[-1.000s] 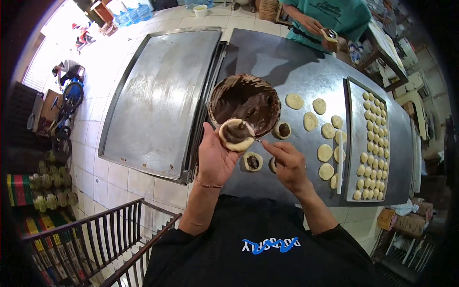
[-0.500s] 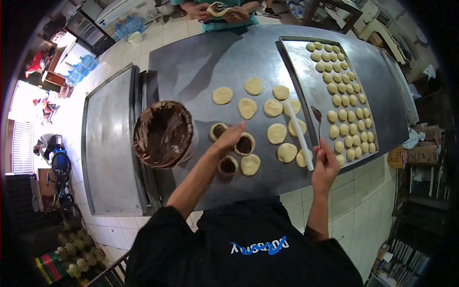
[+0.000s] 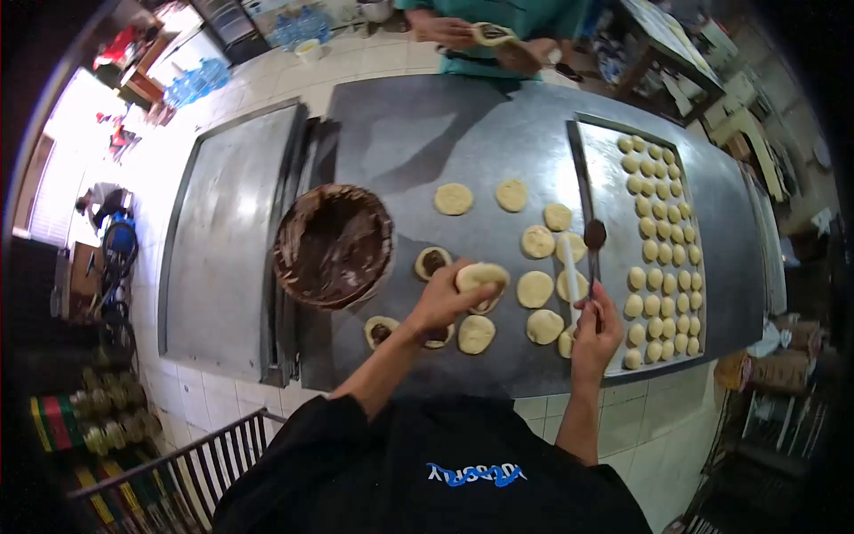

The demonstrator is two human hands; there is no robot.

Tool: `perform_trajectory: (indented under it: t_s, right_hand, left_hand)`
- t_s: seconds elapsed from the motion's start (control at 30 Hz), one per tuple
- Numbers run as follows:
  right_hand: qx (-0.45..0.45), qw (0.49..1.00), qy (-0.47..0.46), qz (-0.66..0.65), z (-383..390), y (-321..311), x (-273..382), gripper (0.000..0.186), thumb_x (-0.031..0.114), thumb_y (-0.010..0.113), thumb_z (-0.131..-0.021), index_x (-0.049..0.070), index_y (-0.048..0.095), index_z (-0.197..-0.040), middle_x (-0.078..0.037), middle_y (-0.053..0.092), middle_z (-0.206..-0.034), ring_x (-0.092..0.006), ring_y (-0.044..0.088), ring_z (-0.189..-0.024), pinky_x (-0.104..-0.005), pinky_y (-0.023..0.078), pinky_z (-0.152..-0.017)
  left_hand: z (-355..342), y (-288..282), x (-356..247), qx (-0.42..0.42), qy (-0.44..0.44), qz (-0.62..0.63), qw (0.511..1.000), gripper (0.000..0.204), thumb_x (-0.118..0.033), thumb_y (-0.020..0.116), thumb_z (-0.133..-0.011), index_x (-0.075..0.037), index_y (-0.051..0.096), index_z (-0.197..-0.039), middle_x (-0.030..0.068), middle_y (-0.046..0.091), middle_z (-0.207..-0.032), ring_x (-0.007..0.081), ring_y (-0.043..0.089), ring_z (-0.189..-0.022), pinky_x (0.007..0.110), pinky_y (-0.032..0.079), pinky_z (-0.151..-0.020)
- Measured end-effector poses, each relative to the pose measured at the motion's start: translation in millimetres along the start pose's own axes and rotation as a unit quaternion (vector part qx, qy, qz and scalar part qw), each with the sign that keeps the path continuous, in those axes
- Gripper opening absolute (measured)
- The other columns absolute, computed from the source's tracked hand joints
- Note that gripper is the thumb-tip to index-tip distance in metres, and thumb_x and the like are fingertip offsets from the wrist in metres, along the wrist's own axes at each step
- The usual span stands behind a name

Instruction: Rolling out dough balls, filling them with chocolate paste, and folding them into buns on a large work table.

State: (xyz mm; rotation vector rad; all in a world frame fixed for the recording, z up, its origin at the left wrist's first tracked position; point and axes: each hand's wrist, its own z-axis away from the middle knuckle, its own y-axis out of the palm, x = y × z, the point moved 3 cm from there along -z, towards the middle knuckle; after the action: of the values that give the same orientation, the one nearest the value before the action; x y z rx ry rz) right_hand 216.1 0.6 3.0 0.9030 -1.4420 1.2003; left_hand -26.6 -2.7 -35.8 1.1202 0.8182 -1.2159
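My left hand [image 3: 452, 298] grips a pale dough round [image 3: 476, 275] over the middle of the steel table [image 3: 400, 133]. Near it lie flat dough rounds [image 3: 535, 289] and rounds topped with chocolate filling [image 3: 433, 262]. My right hand [image 3: 596, 329] holds a spoon [image 3: 594, 240] upright, its bowl coated in brown filling, beside a white rolling pin [image 3: 570, 271]. A large bowl [image 3: 334, 245] smeared with chocolate filling stands to the left of my left hand.
A tray [image 3: 627, 240] of many small dough balls lies on the right. Stacked metal trays [image 3: 218, 240] are on the left. Across the table, a co-worker's hands [image 3: 445, 31] hold a filled dough piece. Black railings [image 3: 178, 463] stand at lower left; another person [image 3: 98, 200] is by a bicycle.
My left hand let go of the filled round it held beside the bowl and now grips another round. My right hand moved right, raising the spoon upright. The view has shifted.
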Motion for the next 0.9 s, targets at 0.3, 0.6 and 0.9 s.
perform_trajectory:
  t_s: [0.3, 0.6, 0.9]
  right_hand:
    - [0.438, 0.803, -0.351, 0.200, 52, 257, 79, 0.023, 0.005, 0.051, -0.081, 0.002, 0.070, -0.094, -0.023, 0.065, -0.083, -0.0390, 0.064, -0.079, -0.0445, 0.052, -0.069]
    - [0.514, 0.649, -0.400, 0.393, 122, 332, 76, 0.017, 0.007, 0.052, -0.076, -0.004, 0.064, -0.078, -0.027, 0.063, -0.080, -0.0416, 0.063, -0.080, -0.0481, 0.052, -0.073]
    - [0.523, 0.808, -0.096, 0.252, 117, 288, 63, 0.033, 0.006, 0.051, -0.083, 0.004, 0.068, -0.111, -0.009, 0.066, -0.074, -0.0160, 0.060, -0.059, -0.0298, 0.049, -0.059]
  left_hand:
    - [195, -107, 87, -0.251, -0.109, 0.370, 0.888, 0.034, -0.026, 0.050, -0.098, 0.001, 0.053, -0.118, 0.0129, 0.065, -0.103, 0.0237, 0.064, -0.096, 0.034, 0.054, -0.080]
    - [250, -163, 122, -0.341, 0.025, 0.313, 0.886, 0.038, -0.036, 0.047, -0.098, -0.002, 0.055, -0.114, 0.0133, 0.063, -0.101, 0.0250, 0.065, -0.091, 0.038, 0.055, -0.079]
    - [213, -198, 55, -0.366, 0.056, 0.348, 0.861, 0.037, -0.032, 0.041, -0.102, -0.001, 0.055, -0.117, 0.0100, 0.063, -0.106, 0.0173, 0.063, -0.094, 0.030, 0.053, -0.077]
